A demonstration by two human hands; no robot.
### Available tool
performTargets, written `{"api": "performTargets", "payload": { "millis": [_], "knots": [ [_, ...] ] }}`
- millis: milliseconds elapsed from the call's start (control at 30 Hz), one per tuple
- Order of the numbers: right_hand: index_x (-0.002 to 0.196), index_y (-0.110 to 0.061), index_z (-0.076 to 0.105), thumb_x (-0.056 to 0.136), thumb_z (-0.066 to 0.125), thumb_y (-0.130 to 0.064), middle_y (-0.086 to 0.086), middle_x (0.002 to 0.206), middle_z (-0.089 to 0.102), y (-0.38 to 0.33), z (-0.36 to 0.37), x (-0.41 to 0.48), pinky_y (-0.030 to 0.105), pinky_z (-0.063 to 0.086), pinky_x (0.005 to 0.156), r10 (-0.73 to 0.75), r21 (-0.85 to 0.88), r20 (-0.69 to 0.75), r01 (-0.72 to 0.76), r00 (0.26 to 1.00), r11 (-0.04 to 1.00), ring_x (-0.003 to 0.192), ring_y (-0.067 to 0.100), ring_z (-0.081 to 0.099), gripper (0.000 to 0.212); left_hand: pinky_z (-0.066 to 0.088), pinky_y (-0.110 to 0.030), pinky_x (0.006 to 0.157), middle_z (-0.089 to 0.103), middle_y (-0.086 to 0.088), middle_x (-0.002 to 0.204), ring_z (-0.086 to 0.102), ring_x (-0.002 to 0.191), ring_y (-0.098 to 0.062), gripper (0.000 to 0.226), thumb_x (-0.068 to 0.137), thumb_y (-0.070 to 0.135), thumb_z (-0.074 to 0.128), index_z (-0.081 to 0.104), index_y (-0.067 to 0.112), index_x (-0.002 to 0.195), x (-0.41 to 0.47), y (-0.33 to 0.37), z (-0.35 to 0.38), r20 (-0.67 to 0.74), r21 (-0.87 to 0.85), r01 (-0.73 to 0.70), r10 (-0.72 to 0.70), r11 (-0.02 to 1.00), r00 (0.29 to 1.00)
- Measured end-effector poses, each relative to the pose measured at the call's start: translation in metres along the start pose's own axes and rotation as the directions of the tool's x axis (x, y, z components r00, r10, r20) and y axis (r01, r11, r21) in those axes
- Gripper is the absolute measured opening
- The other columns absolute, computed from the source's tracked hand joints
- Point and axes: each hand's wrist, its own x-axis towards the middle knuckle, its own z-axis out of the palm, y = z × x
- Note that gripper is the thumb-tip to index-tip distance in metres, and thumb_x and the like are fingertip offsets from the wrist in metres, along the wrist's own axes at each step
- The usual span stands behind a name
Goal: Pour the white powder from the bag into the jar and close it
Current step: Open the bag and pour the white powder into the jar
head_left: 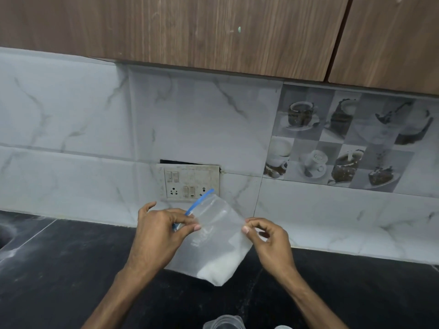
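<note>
Wooden cabinets (213, 32) hang above a marble-tiled wall (71, 119) with a switchboard (188, 181), over a black countertop (59, 269).

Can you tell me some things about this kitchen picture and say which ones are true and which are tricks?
1. Both hands hold the bag. True: the left hand pinches it near the blue zip, and the right hand pinches its other edge.
2. The powder fills the bag to the top. False: it sits only in the bottom corner.
3. The bag is up in the air over the counter. True.
4. The counter is white. False: it is black; the wall tiles are white.
5. Powder is pouring into the jar. False: the jar is at the picture's bottom edge, and nothing is pouring.
</note>
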Motion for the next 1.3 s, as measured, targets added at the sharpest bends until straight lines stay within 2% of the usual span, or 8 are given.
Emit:
{"api": "performTargets", "payload": {
  "millis": [133,267,333,400,600,733,1100,1300],
  "knots": [
    [0.079,-0.025,0.069,0.093,0.069,-0.014,-0.010,0.100,0.073,0.003,0.002,-0.003,0.015,0.051,0.065,-0.047,-0.008,-0.021,0.047,0.999,0.999,0.096,0.001,0.066,0.018,0.021,-0.035,0.114,0.074,0.031,0.084,0.060,0.085,0.019,0.032,0.066,0.061,0.063,0.081,0.039,0.079,0.002,0.000,0.003,-0.007,-0.018,-0.004,0.004,1.000,1.000],
    [0.084,-0.021,0.057,0.101,0.057,-0.021,-0.002,0.090,0.066,0.006,0.003,-0.007,0.029,0.056,0.071,-0.061,-0.002,-0.005,0.061,0.998,0.998,0.090,0.019,0.065,0.017,0.020,-0.035,0.115,0.063,0.043,0.078,0.058,0.084,0.024,0.024,0.067,0.060,0.065,0.079,0.043,0.076,0.002,0.001,0.008,0.009,-0.045,0.010,-0.010,0.999,1.000],
    [0.084,-0.021,0.055,0.101,0.057,-0.026,0.004,0.082,0.063,0.007,-0.001,-0.005,0.033,0.053,0.062,-0.030,-0.003,0.025,0.030,0.999,1.000,0.069,0.021,0.061,0.018,0.020,-0.034,0.116,0.062,0.044,0.078,0.058,0.084,0.024,0.023,0.067,0.058,0.066,0.079,0.042,0.078,0.003,0.001,0.010,0.018,-0.061,0.010,-0.009,0.998,1.000],
    [0.083,-0.022,0.057,0.095,0.066,-0.026,0.003,0.079,0.063,0.009,-0.006,-0.004,0.024,0.044,0.053,0.027,0.022,0.089,-0.029,0.996,0.999,0.056,0.013,0.052,0.016,0.020,-0.036,0.117,0.065,0.040,0.081,0.058,0.088,0.024,0.024,0.067,0.057,0.066,0.080,0.040,0.079,0.003,-0.001,0.011,0.016,-0.086,0.011,-0.010,0.996,1.000],
    [0.100,-0.004,0.069,0.064,0.085,0.016,0.009,0.096,0.073,0.018,-0.021,-0.009,0.024,0.058,0.079,0.168,0.256,0.235,-0.228,0.957,0.939,0.088,0.018,0.074,0.045,0.024,-0.043,0.116,0.079,0.018,0.094,0.056,0.091,0.019,0.028,0.067,0.050,0.069,0.083,0.032,0.084,0.001,-0.007,0.010,-0.011,-0.111,0.020,-0.022,0.994,1.000],
    [0.092,-0.006,0.068,0.069,0.085,0.009,0.002,0.070,0.070,0.021,-0.024,-0.016,0.020,0.055,0.068,0.154,0.175,0.135,-0.177,0.979,0.969,0.067,0.011,0.067,0.033,0.024,-0.043,0.117,0.070,0.030,0.089,0.058,0.092,0.019,0.020,0.068,0.044,0.074,0.083,0.032,0.081,-0.003,-0.010,0.010,-0.009,-0.124,0.046,-0.048,0.991,0.999],
    [0.083,-0.006,0.062,0.078,0.078,0.010,0.001,0.072,0.070,0.028,-0.020,-0.027,0.023,0.051,0.067,0.141,0.241,0.027,-0.144,0.990,0.960,0.066,0.013,0.056,0.022,0.023,-0.040,0.117,0.075,0.026,0.093,0.064,0.098,0.012,0.026,0.068,0.053,0.068,0.082,0.036,0.081,-0.018,-0.019,0.013,0.025,-0.135,0.089,-0.086,0.987,0.996],
    [0.089,-0.004,0.059,0.080,0.077,0.008,0.000,0.074,0.072,0.026,-0.021,-0.030,0.021,0.055,0.071,0.154,0.219,0.007,-0.152,0.988,0.964,0.068,0.007,0.065,0.023,0.026,-0.048,0.119,0.067,0.034,0.090,0.060,0.094,0.018,0.010,0.074,0.038,0.081,0.082,0.034,0.083,-0.024,-0.022,0.016,0.033,-0.121,0.096,-0.093,0.988,0.995]
  ]
}}
